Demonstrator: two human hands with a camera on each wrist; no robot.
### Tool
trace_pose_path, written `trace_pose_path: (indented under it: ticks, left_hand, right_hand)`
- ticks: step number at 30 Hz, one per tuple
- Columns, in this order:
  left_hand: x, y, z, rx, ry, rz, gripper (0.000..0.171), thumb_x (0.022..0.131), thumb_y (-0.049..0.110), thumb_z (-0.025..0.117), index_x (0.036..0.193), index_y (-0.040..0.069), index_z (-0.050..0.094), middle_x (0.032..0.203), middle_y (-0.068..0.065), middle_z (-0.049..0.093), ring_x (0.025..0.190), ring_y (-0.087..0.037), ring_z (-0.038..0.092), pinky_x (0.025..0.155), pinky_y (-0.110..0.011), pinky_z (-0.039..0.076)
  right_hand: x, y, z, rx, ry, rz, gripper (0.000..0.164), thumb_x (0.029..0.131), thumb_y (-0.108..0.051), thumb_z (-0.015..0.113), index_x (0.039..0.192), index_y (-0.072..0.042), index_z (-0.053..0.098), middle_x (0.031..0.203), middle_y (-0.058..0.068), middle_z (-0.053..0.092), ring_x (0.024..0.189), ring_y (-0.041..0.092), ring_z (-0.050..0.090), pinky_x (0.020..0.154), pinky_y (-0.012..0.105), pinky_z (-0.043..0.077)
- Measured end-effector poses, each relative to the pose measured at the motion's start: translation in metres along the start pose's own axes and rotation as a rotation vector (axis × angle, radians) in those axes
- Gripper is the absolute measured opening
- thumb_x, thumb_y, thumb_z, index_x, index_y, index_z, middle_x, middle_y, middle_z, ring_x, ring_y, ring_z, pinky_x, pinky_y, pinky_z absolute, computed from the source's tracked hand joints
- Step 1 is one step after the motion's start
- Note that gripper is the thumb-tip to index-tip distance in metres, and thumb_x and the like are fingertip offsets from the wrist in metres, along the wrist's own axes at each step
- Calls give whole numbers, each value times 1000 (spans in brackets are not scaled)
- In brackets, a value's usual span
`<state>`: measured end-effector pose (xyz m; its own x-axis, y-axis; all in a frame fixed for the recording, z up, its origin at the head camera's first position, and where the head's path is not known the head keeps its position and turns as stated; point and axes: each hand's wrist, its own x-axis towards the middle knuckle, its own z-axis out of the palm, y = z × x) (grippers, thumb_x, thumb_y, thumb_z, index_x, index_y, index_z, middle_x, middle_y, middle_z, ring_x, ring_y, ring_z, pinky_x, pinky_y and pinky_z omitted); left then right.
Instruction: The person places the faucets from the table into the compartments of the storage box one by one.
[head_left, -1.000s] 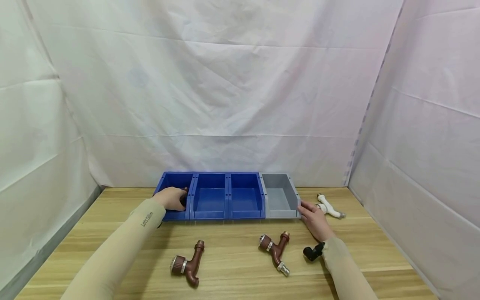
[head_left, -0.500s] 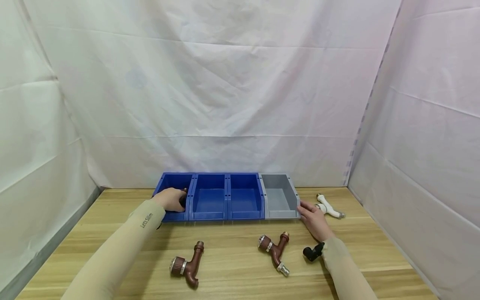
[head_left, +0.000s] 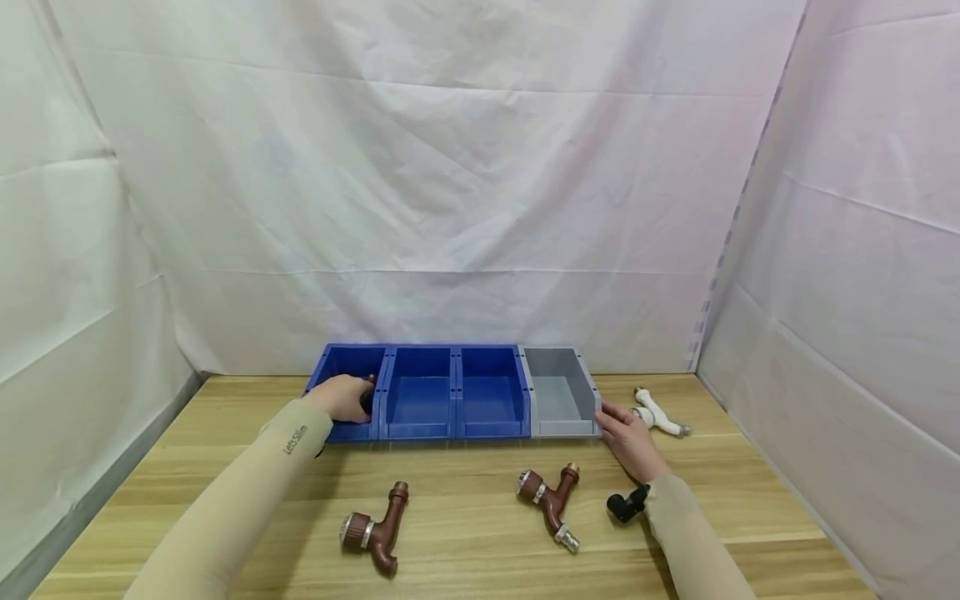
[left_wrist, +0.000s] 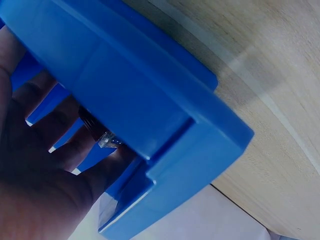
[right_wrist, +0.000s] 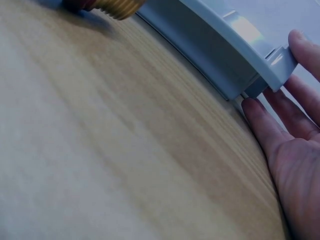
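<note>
Brown tap (left_wrist: 91, 125) shows in the leftmost blue bin (head_left: 356, 360) along the back edge of the bench (head_left: 465, 508); we can't tell if our left hand (head_left: 341, 397) grips it. Our right hand (head_left: 632, 442), fingers spread, touches the grey bin (head_left: 564, 428). Seemingly two brown taps (head_left: 383, 533) and a white tap (head_left: 656, 410) remain.

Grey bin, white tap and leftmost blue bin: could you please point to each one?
Grey bin (head_left: 566, 428): head view, on its low front wall.
White tap (head_left: 657, 414): head view, on its body.
Leftmost blue bin (head_left: 356, 361): head view, on its inner back wall.

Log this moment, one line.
left hand: in leftmost blue bin, grip unclear | right hand: grips gray bin at corner | white faucet: right of gray bin
</note>
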<state>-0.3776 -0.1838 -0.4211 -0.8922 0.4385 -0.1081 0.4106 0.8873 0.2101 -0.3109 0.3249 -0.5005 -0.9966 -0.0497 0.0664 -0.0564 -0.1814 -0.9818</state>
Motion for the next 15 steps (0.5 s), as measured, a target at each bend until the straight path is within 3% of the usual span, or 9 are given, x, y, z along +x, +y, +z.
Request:
trace_pose_path:
  ticks: [7, 15]
  left_hand:
    - [1, 2, -2, 21, -1, 12, 52, 78, 18, 79, 124, -1, 64, 121, -20, 63, 108, -37, 60, 85, -49, 50]
    - [0, 2, 0, 10, -6, 10, 50, 79, 16, 78, 124, -2, 64, 122, -21, 63, 108, -37, 60, 85, -49, 50]
  right_hand:
    - [1, 0, -2, -1, -14, 7, 61, 99, -13, 57, 148, 8, 28, 150, 25, 30, 124, 17, 49, 94, 25, 46]
    - [1, 0, -1, -30, 3, 11, 64, 98, -15, 60, 148, 9, 27, 149, 24, 32, 123, 16, 49, 94, 25, 45]
